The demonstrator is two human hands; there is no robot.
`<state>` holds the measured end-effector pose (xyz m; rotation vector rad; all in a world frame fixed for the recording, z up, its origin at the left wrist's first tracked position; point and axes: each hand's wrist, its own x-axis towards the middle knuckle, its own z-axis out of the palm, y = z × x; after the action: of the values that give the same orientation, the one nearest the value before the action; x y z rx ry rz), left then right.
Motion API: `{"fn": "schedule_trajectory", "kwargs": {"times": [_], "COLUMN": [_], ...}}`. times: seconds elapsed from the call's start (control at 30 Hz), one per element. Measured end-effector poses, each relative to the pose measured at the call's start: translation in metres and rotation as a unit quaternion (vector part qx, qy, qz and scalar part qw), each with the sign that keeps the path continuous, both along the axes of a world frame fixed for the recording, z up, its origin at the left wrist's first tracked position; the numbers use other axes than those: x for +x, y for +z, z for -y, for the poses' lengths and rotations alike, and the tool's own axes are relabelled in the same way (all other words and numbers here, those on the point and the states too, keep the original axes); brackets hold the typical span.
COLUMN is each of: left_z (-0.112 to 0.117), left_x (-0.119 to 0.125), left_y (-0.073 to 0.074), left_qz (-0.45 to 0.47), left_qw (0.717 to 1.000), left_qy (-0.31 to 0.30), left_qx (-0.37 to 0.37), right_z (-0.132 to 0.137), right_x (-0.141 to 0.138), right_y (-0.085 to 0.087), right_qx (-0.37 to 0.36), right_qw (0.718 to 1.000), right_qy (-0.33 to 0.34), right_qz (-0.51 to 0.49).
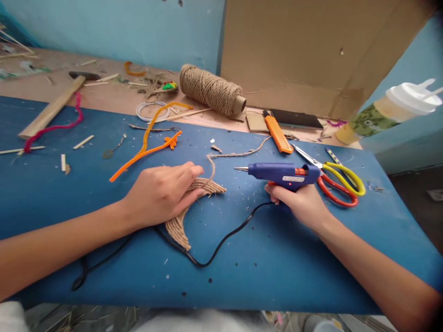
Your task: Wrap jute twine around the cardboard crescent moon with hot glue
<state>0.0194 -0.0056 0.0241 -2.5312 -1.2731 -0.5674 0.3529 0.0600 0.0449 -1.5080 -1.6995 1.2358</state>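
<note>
A crescent-shaped piece covered in rows of jute twine (179, 229) lies on the blue mat. My left hand (166, 189) is closed over its middle, fingers and thumb pressing on it and hiding part of it. From under those fingers a loose strand of twine (238, 154) runs back to the right. My right hand (301, 203) grips the handle of a blue hot glue gun (273, 171), whose metal nozzle points left toward the crescent, apart from it. A small red light glows on the gun. Its black cord (224, 240) loops across the mat and passes under my left forearm.
A twine spool (211, 90) lies at the back. Scissors (341, 184), an orange box cutter (278, 133), a dark phone-like slab (296, 119) and a lidded cup (377, 113) are on the right. Pipe cleaners (145, 154) and a hammer (55, 106) lie left.
</note>
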Motion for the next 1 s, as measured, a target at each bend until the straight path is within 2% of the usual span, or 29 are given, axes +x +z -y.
{"fn": "schedule_trajectory", "kwargs": {"times": [0.23, 0.33, 0.47, 0.77, 1.0], "left_z": [0.002, 0.003, 0.002, 0.001, 0.009], "left_x": [-0.010, -0.012, -0.013, -0.014, -0.013], "left_y": [-0.002, -0.003, -0.001, -0.002, 0.013], "left_qz": [0.014, 0.020, 0.008, -0.012, -0.055], "left_qw": [0.997, 0.992, 0.985, 0.995, 0.997], "left_qy": [-0.080, -0.115, -0.168, -0.094, -0.033], "left_qx": [0.012, 0.039, 0.028, 0.024, -0.048], "right_z": [0.002, 0.001, 0.001, 0.000, 0.000], "right_x": [0.001, 0.003, 0.006, 0.008, 0.009], "right_y": [-0.002, -0.005, -0.008, -0.009, -0.009], "right_qx": [0.003, 0.013, 0.021, 0.021, 0.015], "right_qw": [0.999, 0.999, 0.999, 0.999, 0.999], "right_qy": [0.009, 0.004, 0.010, 0.009, 0.004], "right_qz": [0.046, 0.045, 0.040, 0.040, 0.029]}}
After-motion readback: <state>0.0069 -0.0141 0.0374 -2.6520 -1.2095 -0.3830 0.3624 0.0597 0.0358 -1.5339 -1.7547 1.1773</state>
